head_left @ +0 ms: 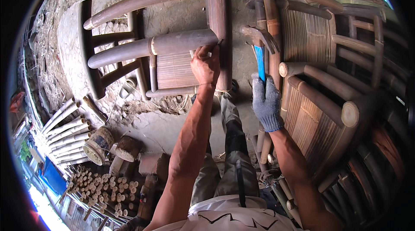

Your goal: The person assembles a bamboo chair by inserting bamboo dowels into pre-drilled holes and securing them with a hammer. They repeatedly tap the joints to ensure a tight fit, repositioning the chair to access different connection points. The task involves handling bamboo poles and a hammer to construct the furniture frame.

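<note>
My left hand [205, 65], bare, pinches a small nail or peg against the joint where a horizontal bamboo rail [173, 45] meets an upright dark bamboo post [220, 19] of a bamboo chair frame [142, 1]. My right hand [266, 102] wears a grey knit glove. It grips the blue handle of a claw hammer [260, 43], whose metal head is raised just right of the post. A woven slat seat panel [175, 71] sits below the rail.
Finished bamboo chairs [320, 101] stack up on the right. Cut bamboo poles [65, 133] and a bundle of short bamboo pegs [101, 187] lie at lower left, beside bamboo stumps [99, 144]. The concrete floor [73, 23] carries scattered shavings.
</note>
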